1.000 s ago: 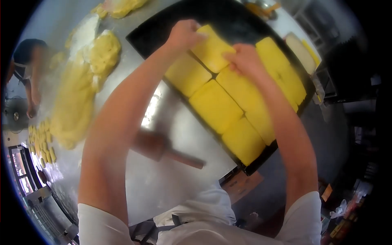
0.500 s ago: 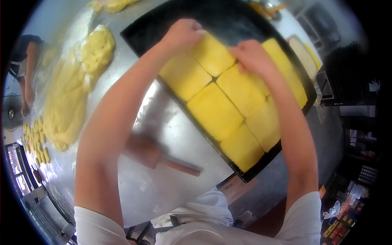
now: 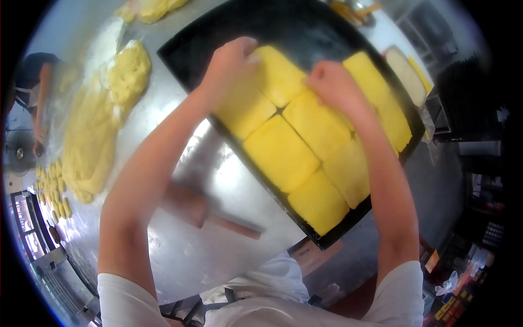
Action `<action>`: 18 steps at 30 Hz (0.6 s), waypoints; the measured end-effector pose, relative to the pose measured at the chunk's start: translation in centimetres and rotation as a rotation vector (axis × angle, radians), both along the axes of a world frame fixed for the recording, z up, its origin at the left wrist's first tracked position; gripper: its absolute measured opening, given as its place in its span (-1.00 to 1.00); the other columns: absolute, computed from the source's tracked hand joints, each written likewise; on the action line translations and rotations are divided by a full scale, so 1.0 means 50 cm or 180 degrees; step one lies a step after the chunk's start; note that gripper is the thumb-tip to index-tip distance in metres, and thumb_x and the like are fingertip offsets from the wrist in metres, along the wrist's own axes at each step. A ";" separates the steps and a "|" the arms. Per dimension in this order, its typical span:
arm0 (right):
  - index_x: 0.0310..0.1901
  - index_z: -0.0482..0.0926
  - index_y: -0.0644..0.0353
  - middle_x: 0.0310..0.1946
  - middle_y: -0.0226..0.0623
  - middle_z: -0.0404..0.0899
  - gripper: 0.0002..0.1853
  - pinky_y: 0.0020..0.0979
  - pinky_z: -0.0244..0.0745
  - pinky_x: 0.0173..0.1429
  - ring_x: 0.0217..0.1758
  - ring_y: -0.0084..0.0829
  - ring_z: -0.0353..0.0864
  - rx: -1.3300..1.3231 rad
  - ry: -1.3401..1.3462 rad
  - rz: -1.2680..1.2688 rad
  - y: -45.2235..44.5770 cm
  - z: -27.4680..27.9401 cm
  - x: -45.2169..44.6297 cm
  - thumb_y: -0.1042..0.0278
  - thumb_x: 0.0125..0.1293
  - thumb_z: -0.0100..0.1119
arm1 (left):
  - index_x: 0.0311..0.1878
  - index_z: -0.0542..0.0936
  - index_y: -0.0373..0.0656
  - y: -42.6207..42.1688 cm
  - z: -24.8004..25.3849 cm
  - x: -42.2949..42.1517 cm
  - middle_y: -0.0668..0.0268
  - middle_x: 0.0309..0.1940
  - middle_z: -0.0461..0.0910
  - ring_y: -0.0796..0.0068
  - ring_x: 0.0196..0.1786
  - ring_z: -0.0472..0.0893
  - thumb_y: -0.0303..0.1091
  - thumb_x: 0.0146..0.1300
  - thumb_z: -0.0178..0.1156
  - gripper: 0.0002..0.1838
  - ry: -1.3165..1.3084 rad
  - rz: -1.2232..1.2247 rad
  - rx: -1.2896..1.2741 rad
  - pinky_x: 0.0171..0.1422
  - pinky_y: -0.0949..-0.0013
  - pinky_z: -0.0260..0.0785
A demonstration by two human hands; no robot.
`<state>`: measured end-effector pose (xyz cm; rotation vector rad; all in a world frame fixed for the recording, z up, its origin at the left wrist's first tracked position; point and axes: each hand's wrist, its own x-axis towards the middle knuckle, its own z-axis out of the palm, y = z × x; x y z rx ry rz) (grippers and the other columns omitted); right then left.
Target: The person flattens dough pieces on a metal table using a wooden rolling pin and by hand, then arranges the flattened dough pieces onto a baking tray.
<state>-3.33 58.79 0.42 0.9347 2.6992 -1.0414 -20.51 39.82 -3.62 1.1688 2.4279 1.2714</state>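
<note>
Both hands are at the upper dough sheet (image 3: 279, 76), a flat yellow square lying in the black tray (image 3: 201, 41). My left hand (image 3: 233, 61) is closed at its upper left edge, slightly blurred. At the right corner, my right hand (image 3: 331, 83) has its fingers pinched together on the edge. Several similar yellow sheets lie side by side below and to the right, such as a lower sheet (image 3: 317, 203). Beneath my left forearm, a wooden rolling pin (image 3: 231, 224) rests on the metal table (image 3: 218, 267), partly hidden.
A large dough mass (image 3: 90, 141) and a floury lump (image 3: 129, 71) lie at the left. Several small dough pieces (image 3: 54, 188) sit beyond. Another person (image 3: 41, 87) stands at the far left. A pale block (image 3: 406, 76) is beyond the tray's right edge.
The upper sheet has come down flat against its neighbours. My left hand has moved left and slightly down; my right hand stays near the sheet's right corner. The view has shifted slightly.
</note>
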 end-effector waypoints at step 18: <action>-0.02 0.67 0.20 -0.08 -0.14 0.68 -0.79 -0.19 0.61 0.15 0.02 -0.07 0.69 0.1121 0.1935 0.1311 0.003 -0.086 -0.190 0.38 0.37 0.40 | 0.54 0.32 -0.49 -0.080 0.027 0.145 -0.16 0.58 0.31 -0.13 0.65 0.28 0.22 0.48 0.21 -0.07 0.1563 -0.0702 -0.1227 0.75 -0.09 0.04</action>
